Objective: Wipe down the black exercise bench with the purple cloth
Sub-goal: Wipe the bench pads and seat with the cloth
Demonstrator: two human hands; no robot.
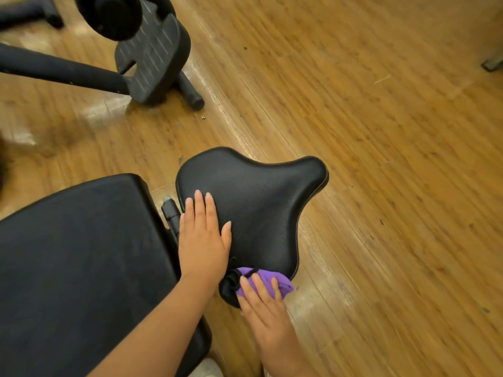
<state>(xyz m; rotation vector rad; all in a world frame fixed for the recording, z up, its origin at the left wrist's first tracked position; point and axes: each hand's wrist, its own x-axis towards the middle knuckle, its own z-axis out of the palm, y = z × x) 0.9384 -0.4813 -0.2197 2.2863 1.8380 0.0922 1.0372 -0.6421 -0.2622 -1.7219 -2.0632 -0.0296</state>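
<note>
The black exercise bench (pixel 81 254) is filling the lower left of the head view, and its separate saddle-shaped seat pad (pixel 258 202) is serving here as the landmark. The pad is sitting just beyond the bench's long back pad, with a narrow gap between them where a dark metal frame tube (pixel 171 210) is showing.

The person's left hand (pixel 202 240) is lying flat, palm down, on the seat pad's side nearest the back pad. Its fingers are straight and lying close together, with the thumb angling out toward the pad's middle; the heel of the hand is sitting at the pad's edge by the gap.

The purple cloth (pixel 265 281) is sitting bunched at the near corner of the seat pad, partly on the pad's edge. A black part of the same bundle is bulging out on the side toward the left wrist. The right hand (pixel 265 311) is pressing down on the cloth from the near side, its fingers straight and slightly spread across the purple fabric, fingertips pointing toward the pad.

Beyond the seat pad, across a stretch of wooden plank floor (pixel 381 131), a black ribbed footplate (pixel 153 53) on the bench's frame is standing, with a round foam roller (pixel 111 14) above it and a dark tube running off from it.
</note>
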